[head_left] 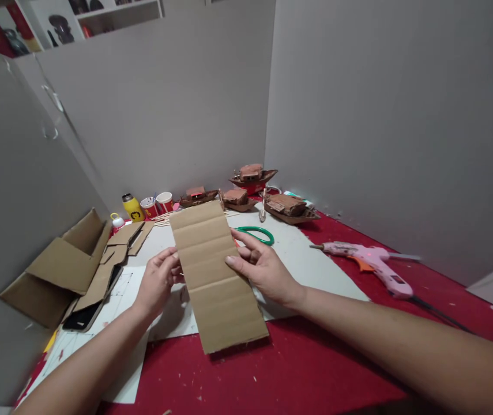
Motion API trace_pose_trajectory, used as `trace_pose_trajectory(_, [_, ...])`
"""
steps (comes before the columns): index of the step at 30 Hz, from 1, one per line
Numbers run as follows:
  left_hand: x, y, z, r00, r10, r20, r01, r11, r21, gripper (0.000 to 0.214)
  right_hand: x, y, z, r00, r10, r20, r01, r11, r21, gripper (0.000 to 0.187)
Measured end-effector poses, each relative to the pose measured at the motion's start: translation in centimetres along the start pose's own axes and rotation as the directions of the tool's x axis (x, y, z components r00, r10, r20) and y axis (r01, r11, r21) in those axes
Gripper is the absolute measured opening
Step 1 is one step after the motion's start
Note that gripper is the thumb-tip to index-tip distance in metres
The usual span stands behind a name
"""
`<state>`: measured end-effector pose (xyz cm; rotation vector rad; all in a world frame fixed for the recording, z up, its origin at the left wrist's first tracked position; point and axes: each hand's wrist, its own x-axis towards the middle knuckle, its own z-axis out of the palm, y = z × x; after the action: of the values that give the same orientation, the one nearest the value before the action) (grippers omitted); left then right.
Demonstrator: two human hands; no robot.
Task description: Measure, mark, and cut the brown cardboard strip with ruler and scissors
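A long strip of brown cardboard (211,259) with several crosswise creases is held up at a tilt over the table. My left hand (162,276) pinches its left edge between thumb and fingers. On the opposite edge, my right hand (266,268) grips it, the thumb on top and the fingers partly hidden behind. Green-handled scissors (258,234) lie just beyond my right hand, their blades covered by the strip. Under both hands is a pale sheet of board (315,276).
A pink glue gun (371,259) lies on the red tabletop (307,369) at right. Several model boats (289,207) stand at the back. Cardboard pieces (103,271), an open cardboard box (62,259), a phone (82,317), paper cups (164,202) and a yellow bottle (132,207) occupy the left.
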<state>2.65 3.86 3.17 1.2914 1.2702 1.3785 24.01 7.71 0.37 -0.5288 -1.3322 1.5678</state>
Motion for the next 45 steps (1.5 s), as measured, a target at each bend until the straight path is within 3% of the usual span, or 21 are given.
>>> trace_pose_trajectory(5, [0.0,1.6,-0.5,0.986,0.064,-0.153,-0.095,0.975,-0.2,0.036,-0.4,0.3,0.2,0.998,0.053,0.017,-0.053,0.998,-0.021,0.074])
trace_pose_trajectory(13, [-0.4,1.8,-1.2,0.959,0.174,-0.225,-0.22,0.955,-0.197,0.026,-1.1,0.2,0.8,0.973,0.081,0.216,-0.081,0.997,-0.008,0.045])
trace_pose_trajectory(19, [0.1,1.4,-1.6,0.971,0.116,-0.211,-0.16,0.965,-0.206,0.026,-1.0,0.7,0.6,0.965,0.129,0.228,-0.128,0.992,-0.016,0.044])
trace_pose_trajectory(28, [1.2,1.9,-2.5,0.993,-0.117,0.01,0.116,0.968,-0.222,0.033,-0.6,0.8,0.1,0.956,0.209,0.207,-0.207,0.978,-0.028,0.044])
trace_pose_trajectory(31, [1.3,1.9,-2.5,0.994,-0.105,0.013,0.106,0.969,-0.225,0.031,-0.5,0.8,-0.1,0.95,0.227,0.215,-0.227,0.974,-0.026,0.044])
trace_pose_trajectory(35, [1.0,1.8,-2.3,0.997,-0.054,-0.061,0.039,0.972,-0.23,0.027,-0.6,0.3,0.2,0.937,0.255,0.24,-0.244,0.967,-0.074,0.047])
trace_pose_trajectory(41, [0.3,2.3,-1.9,0.991,-0.051,-0.124,0.013,0.957,-0.29,0.023,-1.5,-0.8,0.9,0.823,0.39,0.413,-0.329,0.92,-0.212,0.032])
trace_pose_trajectory(45, [0.1,2.7,-1.9,0.989,-0.067,-0.13,0.022,0.948,-0.317,0.023,-1.6,-1.0,0.9,0.817,0.389,0.427,-0.334,0.921,-0.199,0.033])
